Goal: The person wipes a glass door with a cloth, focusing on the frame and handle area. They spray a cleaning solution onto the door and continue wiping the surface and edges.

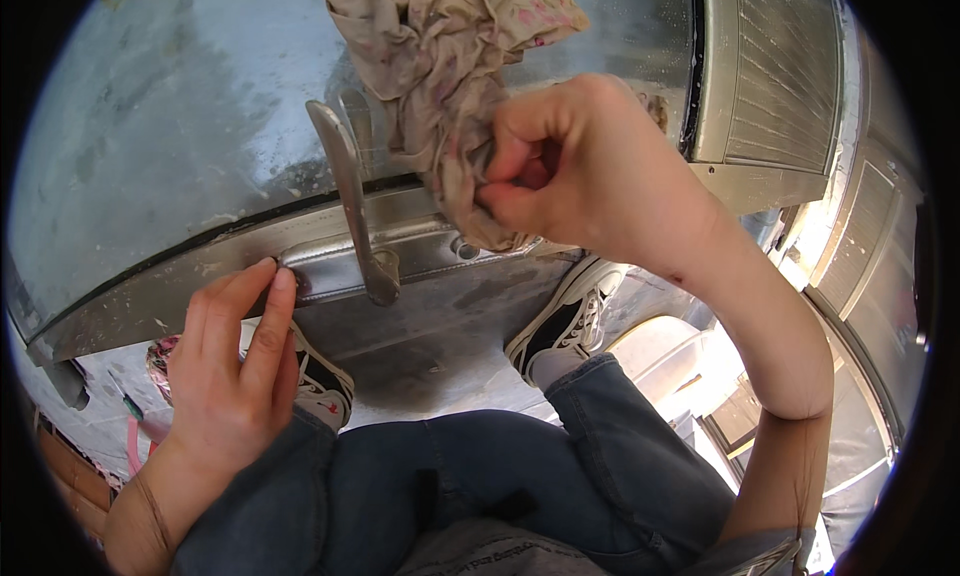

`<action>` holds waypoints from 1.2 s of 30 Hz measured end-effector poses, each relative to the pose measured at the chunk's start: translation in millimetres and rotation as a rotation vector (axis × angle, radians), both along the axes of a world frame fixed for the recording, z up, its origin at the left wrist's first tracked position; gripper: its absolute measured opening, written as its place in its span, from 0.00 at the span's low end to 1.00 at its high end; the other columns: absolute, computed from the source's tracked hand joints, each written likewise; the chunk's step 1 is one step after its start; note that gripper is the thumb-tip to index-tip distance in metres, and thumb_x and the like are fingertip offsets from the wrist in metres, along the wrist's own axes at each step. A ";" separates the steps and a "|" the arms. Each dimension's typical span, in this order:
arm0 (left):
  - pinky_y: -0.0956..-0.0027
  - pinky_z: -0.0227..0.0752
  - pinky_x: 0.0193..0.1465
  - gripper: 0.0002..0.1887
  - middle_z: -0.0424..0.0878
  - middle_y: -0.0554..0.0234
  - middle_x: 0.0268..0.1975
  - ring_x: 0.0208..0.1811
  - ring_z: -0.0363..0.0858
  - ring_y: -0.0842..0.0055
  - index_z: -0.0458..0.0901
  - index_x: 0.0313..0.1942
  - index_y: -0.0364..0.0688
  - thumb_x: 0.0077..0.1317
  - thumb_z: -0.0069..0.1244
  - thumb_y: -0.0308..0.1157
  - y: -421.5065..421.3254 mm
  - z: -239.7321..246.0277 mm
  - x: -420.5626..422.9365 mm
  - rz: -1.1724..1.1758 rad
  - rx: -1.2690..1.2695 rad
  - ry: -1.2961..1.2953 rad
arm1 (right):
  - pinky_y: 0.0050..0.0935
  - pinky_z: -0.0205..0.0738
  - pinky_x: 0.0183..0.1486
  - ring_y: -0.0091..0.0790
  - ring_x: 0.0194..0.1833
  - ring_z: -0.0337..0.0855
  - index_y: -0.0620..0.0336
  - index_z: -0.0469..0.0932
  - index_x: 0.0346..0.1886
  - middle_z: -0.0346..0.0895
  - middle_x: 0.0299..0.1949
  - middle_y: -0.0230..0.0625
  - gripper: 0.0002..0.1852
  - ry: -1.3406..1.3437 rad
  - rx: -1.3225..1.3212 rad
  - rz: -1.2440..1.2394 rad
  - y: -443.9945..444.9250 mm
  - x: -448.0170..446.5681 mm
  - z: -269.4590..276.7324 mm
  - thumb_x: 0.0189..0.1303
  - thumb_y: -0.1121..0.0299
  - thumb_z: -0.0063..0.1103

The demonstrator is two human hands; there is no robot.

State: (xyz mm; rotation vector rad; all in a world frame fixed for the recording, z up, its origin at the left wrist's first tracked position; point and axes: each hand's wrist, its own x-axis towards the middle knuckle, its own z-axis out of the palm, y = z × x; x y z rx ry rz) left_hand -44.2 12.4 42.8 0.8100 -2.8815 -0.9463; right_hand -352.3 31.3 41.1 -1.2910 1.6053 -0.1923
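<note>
A metal door with a large glass pane (172, 125) lies across the view in front of me. My right hand (555, 163) pinches a crumpled, stained floral cloth (435, 58), which spreads up over the glass and hangs down across the door's metal edge. Just left of the cloth, a metal lever handle (349, 193) stands out from its lock plate (322, 268). The fingertips of my left hand (244, 336) rest at the left end of that plate, with the fingers extended and nothing held.
A ribbed metal panel (784, 73) adjoins the glass at the right. Below the door are my two shoes (570, 313) on a stained floor. Panelled metal doors (862, 238) stand at the far right. A green-handled tool (133, 405) and a pink strap (135, 445) lie at the lower left.
</note>
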 end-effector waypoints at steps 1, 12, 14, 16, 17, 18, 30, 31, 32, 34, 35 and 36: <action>0.53 0.77 0.51 0.35 0.78 0.40 0.55 0.51 0.80 0.49 0.76 0.60 0.31 0.46 0.58 0.14 -0.8 0.1 -1.7 -0.002 -0.005 -0.003 | 0.34 0.78 0.33 0.38 0.27 0.84 0.64 0.82 0.24 0.80 0.20 0.41 0.05 0.008 0.080 -0.067 8.1 -23.2 2.7 0.45 0.78 0.71; 0.55 0.76 0.52 0.34 0.78 0.40 0.55 0.52 0.79 0.50 0.76 0.60 0.30 0.47 0.59 0.14 -0.5 -1.0 -1.3 -0.030 -0.051 -0.010 | 0.35 0.73 0.42 0.42 0.40 0.79 0.64 0.77 0.27 0.76 0.37 0.37 0.10 -0.104 -0.461 0.048 43.6 -38.4 -16.9 0.42 0.86 0.66; 0.55 0.76 0.52 0.34 0.78 0.40 0.55 0.52 0.79 0.50 0.76 0.60 0.30 0.47 0.59 0.14 1.1 2.6 -1.9 -0.018 -0.042 -0.030 | 0.35 0.73 0.44 0.43 0.41 0.78 0.63 0.76 0.28 0.76 0.38 0.37 0.11 0.002 -0.510 0.072 61.1 -70.6 -14.3 0.42 0.86 0.67; 0.55 0.75 0.53 0.35 0.78 0.40 0.55 0.52 0.79 0.50 0.76 0.61 0.30 0.47 0.59 0.14 0.9 4.7 -4.2 -0.020 -0.045 -0.030 | 0.37 0.71 0.46 0.44 0.42 0.76 0.63 0.77 0.29 0.76 0.39 0.39 0.11 0.127 -0.551 0.088 79.1 -98.5 -5.3 0.41 0.86 0.67; 0.55 0.75 0.53 0.35 0.78 0.40 0.55 0.52 0.79 0.50 0.76 0.61 0.30 0.47 0.59 0.15 0.5 5.4 -3.9 -0.025 -0.049 -0.029 | 0.37 0.71 0.45 0.43 0.41 0.76 0.63 0.77 0.29 0.76 0.39 0.39 0.11 0.201 -0.608 0.139 81.7 -102.6 -1.9 0.41 0.85 0.67; 0.54 0.75 0.53 0.35 0.77 0.40 0.55 0.53 0.79 0.50 0.76 0.61 0.30 0.47 0.59 0.15 -0.2 5.6 -5.3 -0.034 -0.054 -0.023 | 0.37 0.70 0.44 0.42 0.41 0.76 0.63 0.78 0.30 0.76 0.39 0.38 0.11 0.199 -0.660 0.176 83.5 -100.6 -1.7 0.41 0.84 0.67; 0.56 0.75 0.54 0.35 0.77 0.42 0.56 0.53 0.79 0.51 0.75 0.63 0.33 0.50 0.57 0.14 0.6 3.1 1.2 -0.027 -0.041 -0.050 | 0.36 0.67 0.45 0.39 0.40 0.75 0.53 0.80 0.40 0.75 0.38 0.31 0.14 0.363 -0.858 0.428 142.1 -133.7 -28.3 0.45 0.74 0.62; 0.56 0.75 0.54 0.35 0.77 0.42 0.56 0.53 0.79 0.51 0.75 0.63 0.33 0.50 0.57 0.14 -1.6 1.9 0.3 -0.045 -0.041 -0.034 | 0.37 0.67 0.45 0.41 0.39 0.75 0.54 0.80 0.39 0.75 0.38 0.33 0.16 0.440 -0.816 0.412 156.5 -160.2 -21.2 0.43 0.75 0.63; 0.56 0.75 0.54 0.35 0.77 0.42 0.56 0.53 0.79 0.51 0.75 0.63 0.33 0.50 0.57 0.14 -3.1 0.8 -1.6 -0.055 -0.047 -0.020 | 0.39 0.67 0.46 0.43 0.39 0.74 0.56 0.80 0.40 0.75 0.37 0.35 0.18 0.489 -0.816 0.407 169.8 -181.6 -18.1 0.39 0.76 0.64; 0.56 0.75 0.53 0.35 0.77 0.42 0.55 0.53 0.79 0.51 0.75 0.63 0.33 0.50 0.57 0.14 -2.5 1.0 -6.0 -0.063 -0.056 -0.012 | 0.40 0.66 0.46 0.43 0.40 0.73 0.56 0.79 0.41 0.74 0.38 0.36 0.19 0.517 -0.831 0.342 169.6 -165.6 -23.6 0.39 0.76 0.63; 0.56 0.75 0.54 0.34 0.77 0.42 0.55 0.53 0.79 0.51 0.75 0.63 0.33 0.50 0.57 0.14 -2.2 2.0 -7.7 -0.060 -0.065 -0.026 | 0.41 0.66 0.46 0.44 0.41 0.73 0.56 0.79 0.41 0.74 0.39 0.36 0.19 0.531 -0.838 0.306 166.6 -149.4 -27.6 0.39 0.75 0.63; 0.56 0.75 0.54 0.34 0.77 0.42 0.55 0.53 0.79 0.51 0.75 0.63 0.33 0.50 0.57 0.14 -1.1 2.2 -7.9 -0.056 -0.071 -0.039 | 0.41 0.64 0.47 0.43 0.42 0.72 0.56 0.78 0.43 0.71 0.38 0.34 0.21 0.490 -0.842 0.298 155.4 -119.9 -33.0 0.39 0.74 0.63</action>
